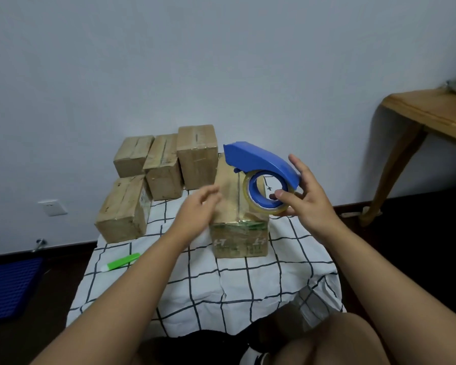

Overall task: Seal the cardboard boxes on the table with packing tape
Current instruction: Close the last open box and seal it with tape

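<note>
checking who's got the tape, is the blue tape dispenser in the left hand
No, the right hand grips the blue tape dispenser, while the left hand hovers open and blurred beside the box.

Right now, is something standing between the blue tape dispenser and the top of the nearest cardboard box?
Nothing visible does. The blue tape dispenser, held in the right hand, hangs just above the nearest cardboard box; the left hand is at its left side.

A checked-cloth table carries five cardboard boxes and a green marker.

Blue tape dispenser at one o'clock, brown cardboard boxes at eleven, white cloth with dark grid, green-and-white marker at eight
</note>
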`<state>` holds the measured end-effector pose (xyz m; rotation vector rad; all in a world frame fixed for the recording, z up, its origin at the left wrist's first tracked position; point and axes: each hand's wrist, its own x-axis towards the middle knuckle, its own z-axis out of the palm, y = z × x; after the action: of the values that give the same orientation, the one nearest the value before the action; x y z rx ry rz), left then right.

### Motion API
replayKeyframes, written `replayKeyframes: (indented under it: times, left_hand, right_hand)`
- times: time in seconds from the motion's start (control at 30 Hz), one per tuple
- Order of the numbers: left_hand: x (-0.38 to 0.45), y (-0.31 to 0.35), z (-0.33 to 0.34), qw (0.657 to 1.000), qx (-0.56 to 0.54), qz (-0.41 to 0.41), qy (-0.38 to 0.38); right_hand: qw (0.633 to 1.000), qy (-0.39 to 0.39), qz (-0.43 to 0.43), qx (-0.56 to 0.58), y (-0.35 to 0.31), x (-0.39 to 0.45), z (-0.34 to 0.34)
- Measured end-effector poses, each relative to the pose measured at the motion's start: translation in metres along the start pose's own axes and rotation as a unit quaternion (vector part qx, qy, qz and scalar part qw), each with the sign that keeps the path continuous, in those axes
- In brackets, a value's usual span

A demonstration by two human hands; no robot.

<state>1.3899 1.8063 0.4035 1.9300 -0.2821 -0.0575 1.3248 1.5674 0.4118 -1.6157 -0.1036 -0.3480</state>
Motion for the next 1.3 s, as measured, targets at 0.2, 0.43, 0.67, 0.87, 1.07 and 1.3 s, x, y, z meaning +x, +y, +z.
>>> replayKeyframes:
  times: [0.2,0.43,0.67,0.87,1.07,1.3]
  left_hand:
    - [-0.004,0.037,-0.029,0.943,-0.312,-0.117,-0.024]
    - [-0.018,0.043,-0.035,0.903,-0.397,-0.159,-0.040]
    - [-0.020,0.043,-0.036,0.879,-0.431,-0.201,-0.019]
    - [-0.019,0.038,-0.036,0.882,-0.406,-0.240,-0.016]
    - [-0.020,0.038,-0.032,0.928,-0.285,-0.239,-0.028]
    - [-0.018,0.039,-0.023,0.974,-0.169,-0.154,0.007]
  right_hand:
    - [0.994,-0.086,0.044,0.043,-0.003,-0.010,-0.006]
    - [0.989,-0.119,0.054,0.062,-0.004,-0.017,-0.002]
    - [0.989,-0.127,0.050,0.050,-0.008,-0.015,-0.002]
    - [0.989,-0.141,0.035,0.000,-0.008,-0.017,-0.008]
    - [0.973,-0.202,0.073,-0.081,-0.013,-0.022,-0.016]
    - [0.978,-0.173,0.091,-0.070,-0.023,-0.017,-0.011]
